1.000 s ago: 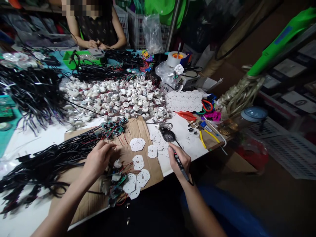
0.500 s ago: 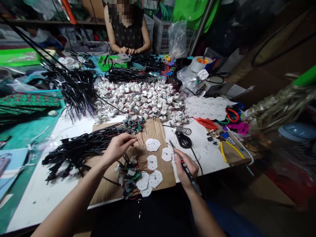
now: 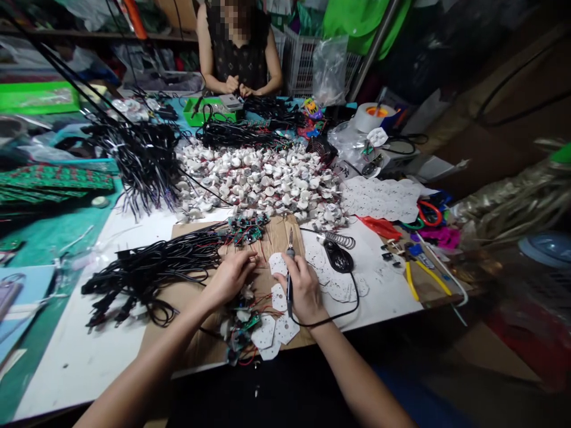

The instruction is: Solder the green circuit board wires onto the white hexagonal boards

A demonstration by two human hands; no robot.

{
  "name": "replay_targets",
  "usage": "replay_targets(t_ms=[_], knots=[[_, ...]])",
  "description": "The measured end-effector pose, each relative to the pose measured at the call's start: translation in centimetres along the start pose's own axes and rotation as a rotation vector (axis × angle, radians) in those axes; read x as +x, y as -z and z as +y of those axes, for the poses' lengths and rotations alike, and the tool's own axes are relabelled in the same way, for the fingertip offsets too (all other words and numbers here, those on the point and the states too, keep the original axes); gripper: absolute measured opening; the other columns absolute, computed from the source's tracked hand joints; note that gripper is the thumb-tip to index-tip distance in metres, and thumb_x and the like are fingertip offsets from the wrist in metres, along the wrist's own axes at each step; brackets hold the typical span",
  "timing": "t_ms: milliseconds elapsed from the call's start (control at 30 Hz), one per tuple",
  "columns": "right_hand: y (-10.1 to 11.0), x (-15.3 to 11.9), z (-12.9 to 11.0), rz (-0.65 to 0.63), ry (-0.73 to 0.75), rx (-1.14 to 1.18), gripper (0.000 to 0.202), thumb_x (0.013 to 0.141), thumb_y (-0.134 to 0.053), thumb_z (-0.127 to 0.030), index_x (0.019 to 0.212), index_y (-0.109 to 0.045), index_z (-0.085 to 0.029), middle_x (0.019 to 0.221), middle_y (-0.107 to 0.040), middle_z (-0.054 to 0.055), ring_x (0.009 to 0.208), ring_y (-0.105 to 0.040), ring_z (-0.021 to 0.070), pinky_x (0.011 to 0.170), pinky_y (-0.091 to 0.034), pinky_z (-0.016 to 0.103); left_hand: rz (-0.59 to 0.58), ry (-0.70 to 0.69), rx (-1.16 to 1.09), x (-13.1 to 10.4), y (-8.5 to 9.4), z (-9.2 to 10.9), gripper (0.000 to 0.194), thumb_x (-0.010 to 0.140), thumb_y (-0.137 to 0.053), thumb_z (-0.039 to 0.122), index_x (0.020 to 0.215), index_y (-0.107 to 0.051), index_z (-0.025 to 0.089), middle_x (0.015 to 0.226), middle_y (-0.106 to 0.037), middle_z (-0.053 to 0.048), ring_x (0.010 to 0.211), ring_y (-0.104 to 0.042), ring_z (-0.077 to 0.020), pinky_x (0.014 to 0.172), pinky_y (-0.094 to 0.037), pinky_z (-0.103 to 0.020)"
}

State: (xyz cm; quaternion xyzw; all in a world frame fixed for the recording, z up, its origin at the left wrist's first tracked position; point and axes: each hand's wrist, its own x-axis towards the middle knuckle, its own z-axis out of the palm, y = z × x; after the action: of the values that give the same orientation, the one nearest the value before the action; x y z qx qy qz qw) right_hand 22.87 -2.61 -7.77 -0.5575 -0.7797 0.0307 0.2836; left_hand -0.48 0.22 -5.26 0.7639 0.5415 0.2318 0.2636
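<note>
My right hand [image 3: 306,291] grips a soldering iron [image 3: 289,285], its metal tip pointing up and away over the cardboard [image 3: 187,333]. Close by on the left, the fingers of my left hand [image 3: 232,276] are pinched at what looks like a thin wire. Beneath and beside my hands lie white multi-sided plates [image 3: 264,333], partly covered by my right hand. Small green circuit boards with red wires [image 3: 250,323] and white parts sit below my left hand. More wired boards [image 3: 247,226] rest at the cardboard's far edge, joined to a bundle of black cables [image 3: 178,261].
A wide heap of white parts [image 3: 259,178] spreads behind the cardboard. To the right are a coiled-spring iron stand [image 3: 341,241], white plate sheets [image 3: 383,198] and yellow-handled pliers [image 3: 410,279]. Black cables [image 3: 134,145] stand at left. Another person [image 3: 238,53] works opposite.
My right hand has moved left with the soldering iron, from beside the cardboard to over the white plates, and the iron points more upright. My left hand has shifted slightly within the view.
</note>
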Motion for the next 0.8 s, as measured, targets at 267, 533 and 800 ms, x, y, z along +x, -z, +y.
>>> replay_targets(t_ms=[267, 533, 800], knots=[[0.5, 0.9, -0.1, -0.02, 0.112, 0.121, 0.038, 0.104, -0.056, -0.026, 0.141, -0.062, -0.022, 0.112, -0.066, 0.013, 0.103, -0.067, 0.0279, 0.088, -0.06, 0.041, 0.04, 0.022, -0.05, -0.5, 0.0, -0.1, 0.027, 0.102, -0.054, 0.033, 0.106, -0.078, 0.022, 0.092, -0.071, -0.006, 0.087, -0.067, -0.0176, 0.08, -0.052, -0.027], [-1.8, 1.6, 0.4, 0.163, 0.327, 0.233, 0.037, 0.106, -0.049, -0.044, 0.131, -0.067, -0.023, 0.111, -0.069, 0.012, 0.087, -0.072, 0.0258, 0.076, -0.059, 0.036, 0.083, 0.181, -0.076, -0.4, -0.9, 1.3, 0.008, 0.09, -0.07, 0.022, 0.088, -0.076, 0.017, 0.088, -0.078, -0.006, 0.085, -0.071, -0.0177, 0.08, -0.052, -0.025], [-0.3, 0.9, 0.1, 0.083, 0.269, 0.238, 0.032, 0.106, -0.054, -0.038, 0.131, -0.065, -0.022, 0.112, -0.069, 0.012, 0.09, -0.074, 0.0241, 0.071, -0.06, 0.03, 0.066, 0.181, -0.082, -0.4, -1.2, 1.0, 0.007, 0.09, -0.071, 0.022, 0.085, -0.074, 0.018, 0.087, -0.076, -0.005, 0.084, -0.068, -0.0174, 0.078, -0.05, -0.025]])
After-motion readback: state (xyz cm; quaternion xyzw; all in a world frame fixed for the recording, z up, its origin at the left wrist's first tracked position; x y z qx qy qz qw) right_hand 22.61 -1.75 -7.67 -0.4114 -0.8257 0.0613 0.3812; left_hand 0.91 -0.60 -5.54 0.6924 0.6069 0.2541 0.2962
